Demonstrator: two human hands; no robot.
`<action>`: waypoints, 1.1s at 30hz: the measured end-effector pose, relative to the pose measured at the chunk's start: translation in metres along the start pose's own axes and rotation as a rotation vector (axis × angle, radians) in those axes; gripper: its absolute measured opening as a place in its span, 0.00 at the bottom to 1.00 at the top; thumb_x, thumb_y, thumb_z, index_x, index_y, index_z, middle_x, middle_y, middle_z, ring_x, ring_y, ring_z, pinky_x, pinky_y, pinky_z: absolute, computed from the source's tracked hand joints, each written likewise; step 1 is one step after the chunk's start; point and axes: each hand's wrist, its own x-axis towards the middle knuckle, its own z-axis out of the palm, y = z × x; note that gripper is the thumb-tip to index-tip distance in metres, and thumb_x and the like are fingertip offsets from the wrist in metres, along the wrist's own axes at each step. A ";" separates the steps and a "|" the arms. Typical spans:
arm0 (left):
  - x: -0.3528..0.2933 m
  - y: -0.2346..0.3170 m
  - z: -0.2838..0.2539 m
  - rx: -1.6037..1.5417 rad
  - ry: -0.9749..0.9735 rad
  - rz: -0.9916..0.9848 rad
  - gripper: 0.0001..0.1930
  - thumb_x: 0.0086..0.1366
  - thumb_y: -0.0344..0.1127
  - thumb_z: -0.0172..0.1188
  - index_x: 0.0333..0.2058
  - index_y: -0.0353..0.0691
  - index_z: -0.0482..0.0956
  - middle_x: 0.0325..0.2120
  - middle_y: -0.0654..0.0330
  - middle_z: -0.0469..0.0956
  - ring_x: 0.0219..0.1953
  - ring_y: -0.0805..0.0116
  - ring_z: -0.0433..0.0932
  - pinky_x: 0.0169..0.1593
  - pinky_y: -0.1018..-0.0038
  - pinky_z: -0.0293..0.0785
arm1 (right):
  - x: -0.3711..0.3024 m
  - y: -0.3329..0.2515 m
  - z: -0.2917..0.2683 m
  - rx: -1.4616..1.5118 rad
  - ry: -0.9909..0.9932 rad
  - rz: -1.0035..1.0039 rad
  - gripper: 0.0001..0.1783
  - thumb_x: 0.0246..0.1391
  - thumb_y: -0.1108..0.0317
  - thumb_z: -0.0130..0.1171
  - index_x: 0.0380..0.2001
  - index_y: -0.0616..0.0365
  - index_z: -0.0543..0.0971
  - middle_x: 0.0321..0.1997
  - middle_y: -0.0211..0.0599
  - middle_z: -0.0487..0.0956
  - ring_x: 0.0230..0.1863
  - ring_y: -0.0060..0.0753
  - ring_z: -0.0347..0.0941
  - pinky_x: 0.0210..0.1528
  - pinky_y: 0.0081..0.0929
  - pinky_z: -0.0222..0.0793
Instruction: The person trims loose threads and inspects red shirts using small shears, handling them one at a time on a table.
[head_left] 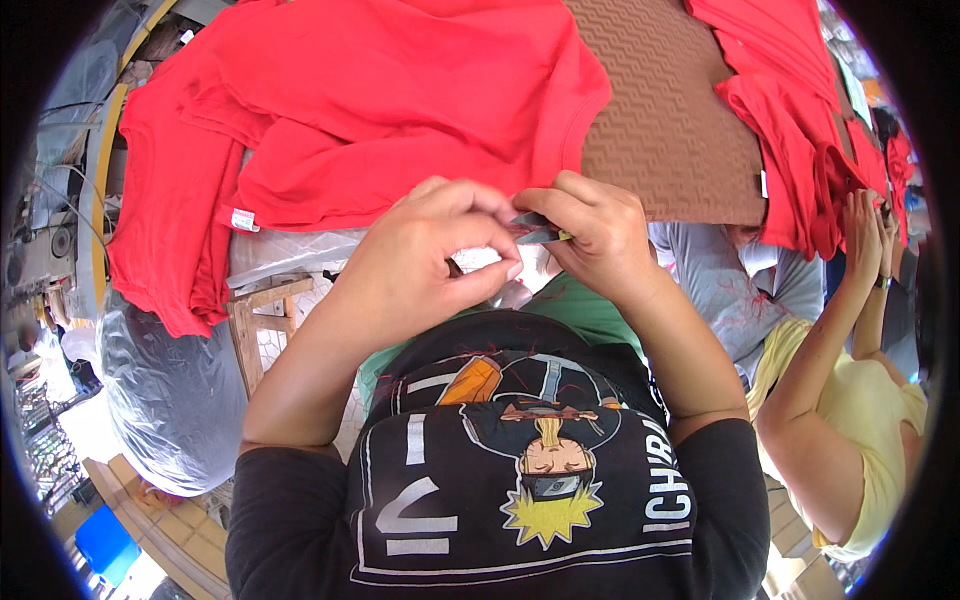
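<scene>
Brown zigzag-textured cloth (670, 130) lies right of a red garment (400, 120). Nearer, the right hand (600, 228) grips small snips (535, 232) beside the left hand (435, 250), fingers loosely curled (pinching anything? cannot tell). Trimming seems underway; cutting calls for clear fingertips.
</scene>
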 end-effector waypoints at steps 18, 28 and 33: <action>0.010 -0.018 0.022 0.116 0.179 0.133 0.21 0.44 0.31 0.71 0.40 0.41 0.78 0.41 0.58 0.76 0.45 0.56 0.75 0.48 0.67 0.72 | -0.025 -0.011 -0.036 0.375 -0.047 0.103 0.11 0.39 0.81 0.66 0.29 0.60 0.80 0.29 0.35 0.79 0.31 0.31 0.77 0.32 0.24 0.72; 0.017 -0.020 0.055 0.184 0.407 0.233 0.11 0.48 0.34 0.68 0.32 0.46 0.82 0.30 0.68 0.77 0.32 0.67 0.75 0.36 0.70 0.70 | -0.020 -0.025 -0.040 0.387 -0.091 -0.012 0.10 0.38 0.80 0.66 0.28 0.60 0.79 0.28 0.34 0.78 0.29 0.32 0.76 0.30 0.25 0.71; 0.006 -0.020 0.053 0.265 0.416 0.288 0.08 0.46 0.32 0.69 0.29 0.47 0.83 0.30 0.70 0.77 0.30 0.70 0.73 0.35 0.72 0.65 | -0.028 -0.022 -0.044 0.370 -0.149 0.060 0.15 0.36 0.75 0.69 0.33 0.58 0.79 0.32 0.35 0.79 0.32 0.35 0.78 0.32 0.27 0.73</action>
